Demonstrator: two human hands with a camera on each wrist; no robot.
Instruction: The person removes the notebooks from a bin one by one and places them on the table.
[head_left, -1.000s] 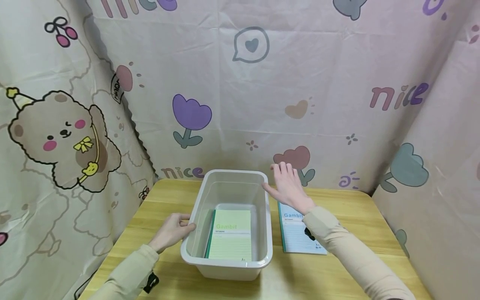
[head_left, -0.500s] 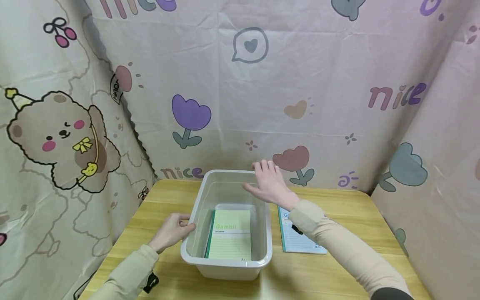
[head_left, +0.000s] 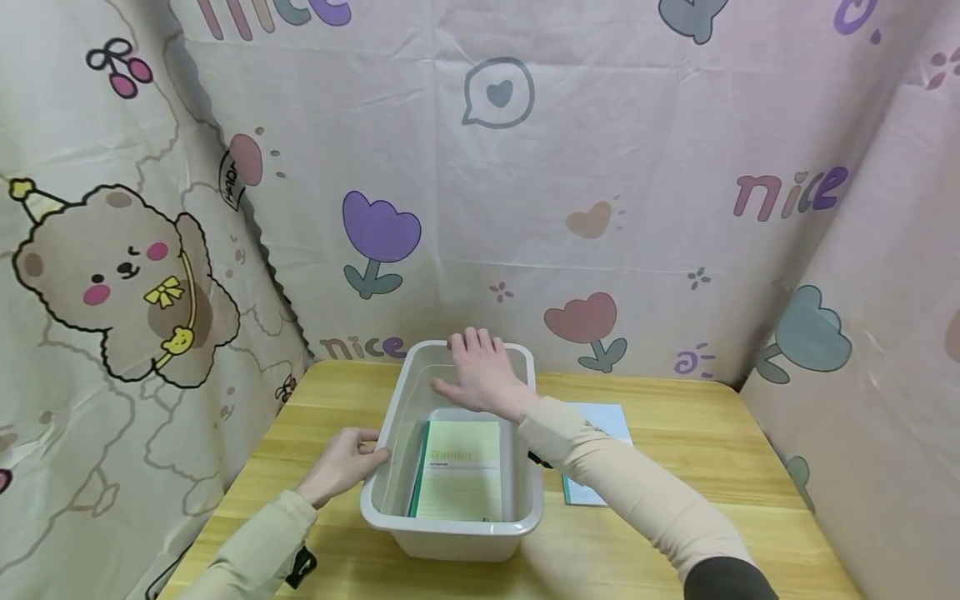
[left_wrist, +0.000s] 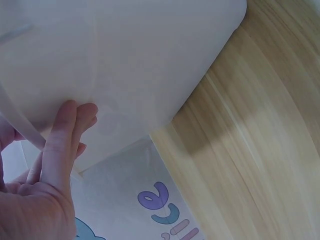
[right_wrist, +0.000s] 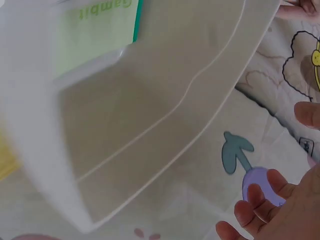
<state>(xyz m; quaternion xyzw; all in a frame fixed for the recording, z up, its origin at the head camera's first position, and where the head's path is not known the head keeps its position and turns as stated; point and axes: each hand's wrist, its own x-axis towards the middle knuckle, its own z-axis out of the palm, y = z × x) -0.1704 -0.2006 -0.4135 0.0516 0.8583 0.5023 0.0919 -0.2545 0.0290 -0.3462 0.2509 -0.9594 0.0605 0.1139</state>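
Observation:
A pale grey plastic bin point(head_left: 450, 527) stands on the table, and a green "Gambit" notebook point(head_left: 461, 483) lies flat on its floor. My left hand point(head_left: 342, 463) grips the bin's left rim, thumb over the edge; in the left wrist view the fingers point(left_wrist: 57, 145) press on the outer wall. My right hand point(head_left: 486, 377) hovers over the far part of the bin, fingers spread, holding nothing. In the right wrist view its fingers point(right_wrist: 255, 192) are apart from the bin wall. A blue notebook point(head_left: 606, 417) lies right of the bin, partly hidden by my right sleeve.
The wooden table point(head_left: 697, 483) ends at a printed curtain point(head_left: 480, 208) behind the bin. Another curtain panel point(head_left: 120, 283) with a bear print hangs on the left, and a further one closes off the right side.
My right hand has moved left, from beside the bin's right rim to above its far part. Its sleeve now covers more of the blue notebook. My left hand and the bin have stayed put.

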